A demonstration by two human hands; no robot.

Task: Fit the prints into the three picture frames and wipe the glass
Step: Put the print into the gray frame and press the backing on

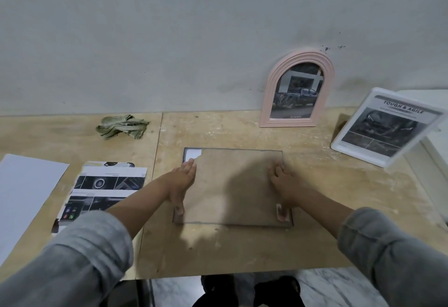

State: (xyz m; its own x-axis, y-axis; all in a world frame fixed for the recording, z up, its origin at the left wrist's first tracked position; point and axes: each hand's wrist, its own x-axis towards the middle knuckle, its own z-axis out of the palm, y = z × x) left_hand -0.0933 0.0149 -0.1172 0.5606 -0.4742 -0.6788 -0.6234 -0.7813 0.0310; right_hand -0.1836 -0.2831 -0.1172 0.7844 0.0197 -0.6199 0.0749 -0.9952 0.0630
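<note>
The third frame [232,186] lies face down on the table [315,185], near its front edge, with its brown backing board uppermost. The person's left hand [180,186] lies flat along the left edge of the board, fingers straight, the thumb down by a small clip at the near-left corner. The right hand [282,185] presses the right side, fingers spread, its thumb beside a clip near the near-right corner.

The step appears to be seating the backing board and closing its clips. It would go best with even, flat pressure on both sides, so the board drops squarely inside the rim before any clip is turned, and with no sliding that might shift the print beneath.

At the far-left corner the board is torn or cut away, and a white patch shows through; whether that is the print's back cannot be told. The glass faces the table, hidden. The 2 clips are half covered by the thumbs, so their position is unclear. The arched pink frame [297,88] and the white frame [385,127] stand filled at the back; the green cloth [122,126] lies far left, well apart. Spare prints [104,190] lie to the left.
</note>
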